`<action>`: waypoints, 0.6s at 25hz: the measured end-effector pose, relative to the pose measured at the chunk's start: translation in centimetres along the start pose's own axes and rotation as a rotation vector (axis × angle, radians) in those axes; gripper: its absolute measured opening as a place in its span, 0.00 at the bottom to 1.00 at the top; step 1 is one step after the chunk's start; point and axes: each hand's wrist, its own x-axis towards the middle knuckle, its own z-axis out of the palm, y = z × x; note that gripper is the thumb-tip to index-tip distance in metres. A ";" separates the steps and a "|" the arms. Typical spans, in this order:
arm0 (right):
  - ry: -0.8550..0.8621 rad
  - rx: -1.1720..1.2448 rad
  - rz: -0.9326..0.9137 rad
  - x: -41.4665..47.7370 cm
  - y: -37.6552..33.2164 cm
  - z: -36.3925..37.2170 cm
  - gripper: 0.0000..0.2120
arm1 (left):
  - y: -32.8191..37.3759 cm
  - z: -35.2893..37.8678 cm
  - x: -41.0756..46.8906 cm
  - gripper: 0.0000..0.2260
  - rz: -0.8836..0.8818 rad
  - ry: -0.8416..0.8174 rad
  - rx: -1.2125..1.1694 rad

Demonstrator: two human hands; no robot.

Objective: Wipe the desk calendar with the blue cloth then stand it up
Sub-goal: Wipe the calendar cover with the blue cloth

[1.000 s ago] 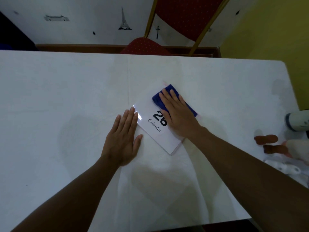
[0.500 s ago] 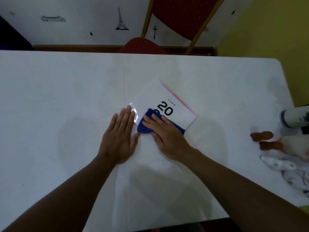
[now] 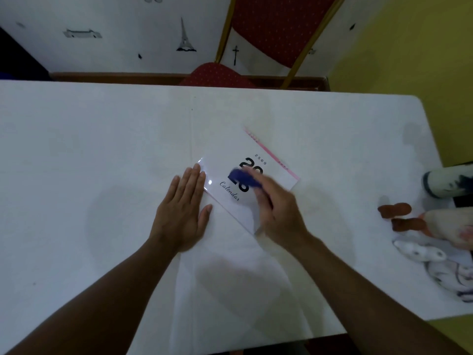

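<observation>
A white desk calendar (image 3: pixel 230 160) with black numerals and a pink top edge lies flat and turned diagonally on the white table (image 3: pixel 102 149). My left hand (image 3: pixel 183 213) rests flat, fingers together, on the table against the calendar's left corner. My right hand (image 3: pixel 277 208) presses the blue cloth (image 3: pixel 244 178) onto the middle of the calendar, over the numerals; hand and cloth are motion-blurred. Most of the cloth is hidden under my fingers.
At the table's right edge lie a white and dark cylinder (image 3: pixel 450 183), two brown pieces (image 3: pixel 395 210), a pale stuffed toy (image 3: pixel 455 226) and a crumpled white cloth (image 3: pixel 435 262). A red chair (image 3: pixel 276 29) stands behind the far edge.
My right hand slid the blue cloth from the calendar's lower left corner up toward its middle, after an earlier sweep down from the top. My left hand stayed flat at the corner.
</observation>
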 end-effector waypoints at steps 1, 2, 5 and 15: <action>0.053 -0.013 -0.003 2.0 -0.2 -0.7 0.20 | 0.0 0.0 0.0 0.32 0.006 0.009 -0.005; 0.063 -0.039 -0.011 4.2 -0.1 -1.2 0.21 | 0.0 0.0 -0.1 0.32 0.011 0.017 -0.011; -0.114 -0.171 0.010 9.7 1.9 -1.0 0.22 | -0.1 0.2 -0.1 0.32 0.012 0.017 -0.019; -0.273 -0.332 -0.161 1.7 4.7 4.4 0.23 | -0.2 0.5 0.1 0.31 -0.012 -0.013 -0.007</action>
